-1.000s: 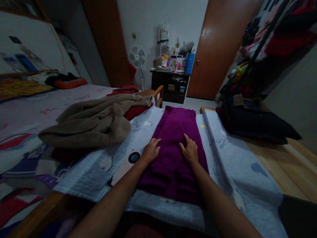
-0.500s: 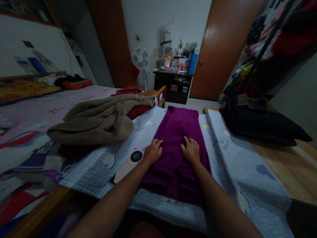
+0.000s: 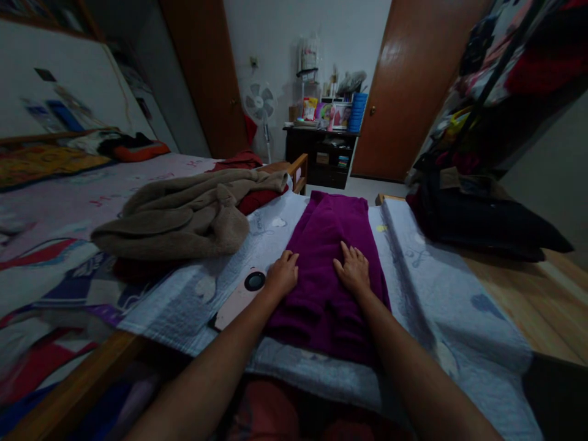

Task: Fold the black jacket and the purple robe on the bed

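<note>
A purple garment (image 3: 321,245) lies folded lengthwise on a pale blue patterned cloth (image 3: 413,294), its near part wrinkled. On its left edge rests my left hand (image 3: 283,272), fingers slightly spread and pointing away from me. My right hand (image 3: 353,266) lies on the right half of the garment, fingers apart, thumb toward the middle. Neither hand grips anything. Just left of my left hand is a pink phone-like object (image 3: 236,301) with a round dark disc; my left forearm covers part of it.
A brown fleece garment (image 3: 184,214) is heaped at the left, over dark red cloth. Dark folded clothes (image 3: 487,220) sit at the right beside a wooden surface (image 3: 528,294). A wooden bed rail (image 3: 92,373) runs at the lower left.
The view has shifted slightly. My left hand's fingers have drawn closer to the garment's left edge, and my right hand's fingers have changed pose a little. The purple garment keeps its shape.
</note>
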Motion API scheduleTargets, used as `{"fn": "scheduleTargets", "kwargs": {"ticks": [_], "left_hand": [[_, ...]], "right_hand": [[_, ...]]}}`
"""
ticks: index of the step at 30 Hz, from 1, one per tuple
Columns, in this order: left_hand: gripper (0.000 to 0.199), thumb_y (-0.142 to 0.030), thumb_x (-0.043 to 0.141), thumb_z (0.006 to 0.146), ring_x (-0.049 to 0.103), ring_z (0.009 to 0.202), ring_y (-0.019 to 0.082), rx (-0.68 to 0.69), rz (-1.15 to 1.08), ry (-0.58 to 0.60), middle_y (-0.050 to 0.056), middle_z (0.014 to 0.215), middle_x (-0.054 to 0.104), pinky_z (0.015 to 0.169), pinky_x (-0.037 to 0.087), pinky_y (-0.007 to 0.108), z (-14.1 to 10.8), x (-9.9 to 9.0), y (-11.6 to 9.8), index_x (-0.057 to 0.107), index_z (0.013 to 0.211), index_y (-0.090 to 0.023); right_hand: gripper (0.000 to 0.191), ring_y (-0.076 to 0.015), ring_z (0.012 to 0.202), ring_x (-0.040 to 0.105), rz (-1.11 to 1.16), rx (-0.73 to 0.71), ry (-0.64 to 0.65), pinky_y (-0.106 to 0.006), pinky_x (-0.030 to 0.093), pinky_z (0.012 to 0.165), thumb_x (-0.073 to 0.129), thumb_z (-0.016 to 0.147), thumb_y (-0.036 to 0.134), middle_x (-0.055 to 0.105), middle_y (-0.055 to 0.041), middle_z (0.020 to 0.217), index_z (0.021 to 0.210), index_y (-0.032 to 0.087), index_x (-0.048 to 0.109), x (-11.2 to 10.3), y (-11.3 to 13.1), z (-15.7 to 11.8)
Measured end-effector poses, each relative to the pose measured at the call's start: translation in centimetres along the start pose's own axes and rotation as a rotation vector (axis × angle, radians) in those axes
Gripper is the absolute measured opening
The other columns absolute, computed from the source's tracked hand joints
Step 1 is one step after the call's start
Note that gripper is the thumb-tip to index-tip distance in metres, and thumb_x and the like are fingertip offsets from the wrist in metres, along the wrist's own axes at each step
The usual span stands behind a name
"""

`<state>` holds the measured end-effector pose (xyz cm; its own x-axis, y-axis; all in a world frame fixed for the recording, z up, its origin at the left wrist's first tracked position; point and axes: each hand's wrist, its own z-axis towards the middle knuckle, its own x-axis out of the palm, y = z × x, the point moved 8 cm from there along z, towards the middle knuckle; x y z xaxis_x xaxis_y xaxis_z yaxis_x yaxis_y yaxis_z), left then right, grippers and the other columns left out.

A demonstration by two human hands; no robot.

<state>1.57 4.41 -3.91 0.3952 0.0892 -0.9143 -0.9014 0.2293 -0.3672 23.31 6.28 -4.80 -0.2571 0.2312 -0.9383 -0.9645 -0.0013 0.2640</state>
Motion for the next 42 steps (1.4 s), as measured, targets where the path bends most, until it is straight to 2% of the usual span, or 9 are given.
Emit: {"fn": "scheduleTargets", "kwargs": {"ticks": [6, 10, 16, 22, 24, 27, 31, 37, 42], "left_hand": [[0.045, -0.016, 0.048, 0.087, 0.037, 0.131, 0.033, 0.127, 0.082, -0.125, 0.005, 0.151, 0.039, 0.108, 0.031, 0.052, -0.7, -0.4, -1.1, 0.056, 0.13, -0.027], [0.041, -0.019, 0.043, 0.092, 0.031, 0.14, 0.026, 0.314, 0.003, -0.004, 0.003, 0.147, 0.046, 0.115, 0.023, 0.048, -0.8, 0.5, -2.2, 0.056, 0.129, -0.026], [0.06, -0.056, 0.048, 0.09, 0.028, 0.142, 0.028, 0.326, -0.044, 0.121, 0.01, 0.15, 0.041, 0.116, 0.018, 0.049, -0.9, 1.3, -2.1, 0.046, 0.139, -0.021], [0.067, -0.059, 0.05, 0.087, 0.024, 0.143, 0.03, 0.317, -0.012, 0.157, 0.011, 0.153, 0.037, 0.117, 0.015, 0.05, -1.2, 1.3, -2.5, 0.043, 0.142, -0.022], [0.068, -0.059, 0.049, 0.087, 0.023, 0.144, 0.03, 0.313, 0.013, 0.151, 0.01, 0.153, 0.036, 0.117, 0.014, 0.05, -1.1, 1.4, -2.5, 0.041, 0.143, -0.022], [0.062, -0.054, 0.043, 0.092, 0.021, 0.145, 0.028, 0.286, 0.06, 0.2, 0.008, 0.155, 0.033, 0.118, 0.014, 0.049, -0.9, 2.1, -2.1, 0.038, 0.145, -0.022], [0.051, -0.04, 0.033, 0.098, 0.019, 0.146, 0.023, 0.257, 0.054, 0.267, 0.005, 0.156, 0.03, 0.118, 0.017, 0.046, -0.6, 3.0, -1.3, 0.036, 0.146, -0.024], [0.046, -0.037, 0.044, 0.095, 0.032, 0.141, 0.025, 0.266, -0.028, 0.154, 0.006, 0.149, 0.043, 0.115, 0.022, 0.047, -0.4, 2.1, -1.3, 0.047, 0.138, -0.024], [0.024, -0.024, 0.053, 0.09, 0.058, 0.111, 0.02, 0.184, -0.152, -0.001, 0.005, 0.118, 0.065, 0.101, 0.041, 0.036, 3.2, -0.3, -1.8, 0.065, 0.111, -0.022]], "right_hand": [[0.063, -0.0321, 0.138, 0.027, 0.012, 0.011, -0.033, -0.049, 0.027, 0.107, 0.044, 0.091, 0.046, 0.027, -0.0113, 0.156, 0.148, 0.021, 0.034, -0.2, -0.1, 0.0], [0.06, -0.033, 0.139, 0.026, -0.059, 0.005, 0.019, -0.049, 0.025, 0.108, 0.04, 0.093, 0.045, 0.03, -0.012, 0.155, 0.145, 0.015, 0.039, 0.5, 0.2, 0.1], [0.061, -0.0336, 0.139, 0.027, -0.108, -0.009, 0.051, -0.048, 0.023, 0.109, 0.038, 0.094, 0.044, 0.03, -0.0143, 0.155, 0.146, 0.013, 0.037, 1.1, 0.4, 0.1], [0.062, -0.034, 0.14, 0.029, -0.024, 0.06, 0.231, -0.048, 0.026, 0.109, 0.041, 0.093, 0.047, 0.032, -0.0167, 0.153, 0.146, 0.013, 0.038, 0.3, 0.5, 0.9], [0.063, -0.0339, 0.14, 0.03, 0.03, 0.059, 0.226, -0.049, 0.028, 0.108, 0.039, 0.094, 0.048, 0.032, -0.0183, 0.153, 0.146, 0.012, 0.037, -0.8, 1.8, 0.5], [0.066, -0.03, 0.144, 0.023, 0.081, -0.118, 0.162, -0.048, 0.025, 0.112, 0.036, 0.094, 0.048, 0.027, -0.0173, 0.155, 0.148, 0.009, 0.03, -2.1, 5.5, -1.7], [0.074, -0.0304, 0.145, 0.019, 0.029, -0.295, 0.243, -0.047, 0.017, 0.116, 0.035, 0.093, 0.056, 0.025, -0.0177, 0.156, 0.148, 0.007, 0.03, -0.9, 8.4, -6.4], [0.075, -0.0305, 0.146, 0.016, -0.045, -0.315, 0.287, -0.046, 0.015, 0.117, 0.033, 0.093, 0.059, 0.023, -0.016, 0.157, 0.147, 0.007, 0.034, 0.1, 8.0, -8.5], [0.075, -0.0323, 0.145, 0.015, -0.032, -0.308, 0.296, -0.046, 0.014, 0.117, 0.035, 0.093, 0.058, 0.024, -0.0166, 0.157, 0.147, 0.006, 0.034, 0.0, 8.2, -8.1]]}}
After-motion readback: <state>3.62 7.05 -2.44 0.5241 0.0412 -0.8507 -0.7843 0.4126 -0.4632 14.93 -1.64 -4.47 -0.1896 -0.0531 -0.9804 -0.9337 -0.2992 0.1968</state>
